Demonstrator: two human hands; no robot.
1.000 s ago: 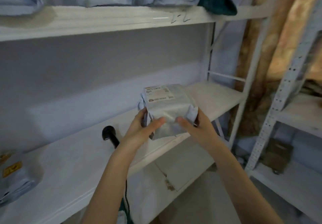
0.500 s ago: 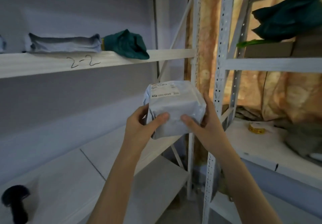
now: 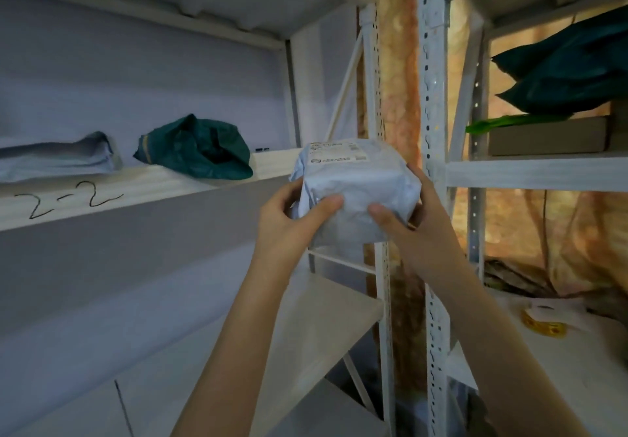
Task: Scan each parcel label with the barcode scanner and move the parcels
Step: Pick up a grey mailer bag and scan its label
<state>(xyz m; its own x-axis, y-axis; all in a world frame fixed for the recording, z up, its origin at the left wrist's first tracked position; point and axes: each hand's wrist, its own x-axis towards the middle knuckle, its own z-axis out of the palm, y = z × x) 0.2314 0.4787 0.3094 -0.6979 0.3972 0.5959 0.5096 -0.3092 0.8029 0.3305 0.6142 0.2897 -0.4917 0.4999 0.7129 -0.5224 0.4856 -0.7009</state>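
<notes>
Both forearms are bare to the bottom of the view, no sleeve showing. The left hand (image 3: pixel 289 222) and right hand (image 3: pixel 413 224) wear nothing.

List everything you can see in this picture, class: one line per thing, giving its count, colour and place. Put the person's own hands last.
Parcel: 1, pale grey-blue, held in mid-air at the centre, white label on top.
Green bag: 1, dark green, on the shelf marked "2-2".
Folded grey parcel: 1, pale grey-blue, same shelf, left of the green bag.
Shelving unit: 2, white, one left, one right.
Green bags: a pile, count unclear, dark green, upper right shelf.
Flat box: 1, brown, under that pile.
Tape roll: 1, yellow, lower right shelf.
Left hand: 1, gripping the parcel's left side.
Right hand: 1, gripping its right side.
</notes>
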